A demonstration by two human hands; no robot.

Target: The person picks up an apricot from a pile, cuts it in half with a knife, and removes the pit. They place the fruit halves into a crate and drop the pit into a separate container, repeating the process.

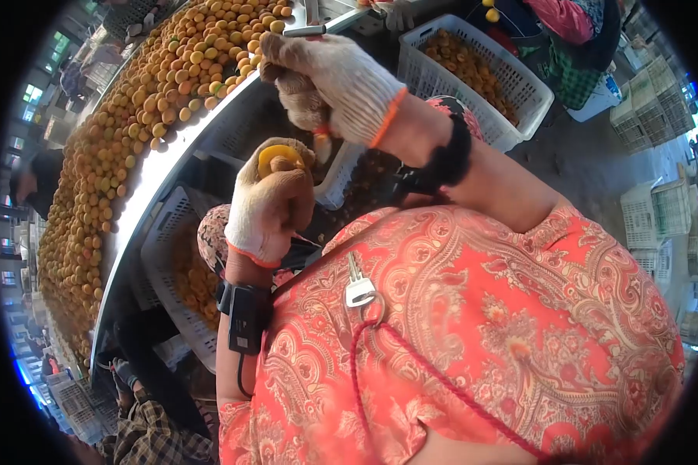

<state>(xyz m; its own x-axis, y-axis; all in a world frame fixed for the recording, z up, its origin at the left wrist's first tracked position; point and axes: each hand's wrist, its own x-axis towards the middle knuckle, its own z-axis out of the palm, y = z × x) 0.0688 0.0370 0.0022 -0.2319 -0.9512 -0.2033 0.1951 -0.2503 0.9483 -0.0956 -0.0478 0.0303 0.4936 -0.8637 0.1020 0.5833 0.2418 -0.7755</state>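
Note:
My left hand (267, 205), in a white knit glove with an orange cuff, is closed on a yellow apricot piece (268, 157), with the thumb over it. Just above and to the right, my right hand (329, 81) wears a matching glove, stained brown at the fingers. Its fist is wrapped round a small tool with a brownish handle (322, 145), whose end pokes out below the fingers; I cannot tell what kind of tool it is. The sloping metal table (143, 167) lies beyond both hands, heaped with orange apricots (182, 70).
A white crate (543, 105) of apricot pieces stands at upper right. Another crate (159, 236) of pieces sits below the table edge at left. Stacked crates (651, 108) line the right side. Other people work around, one in a checked sleeve (159, 430) at lower left.

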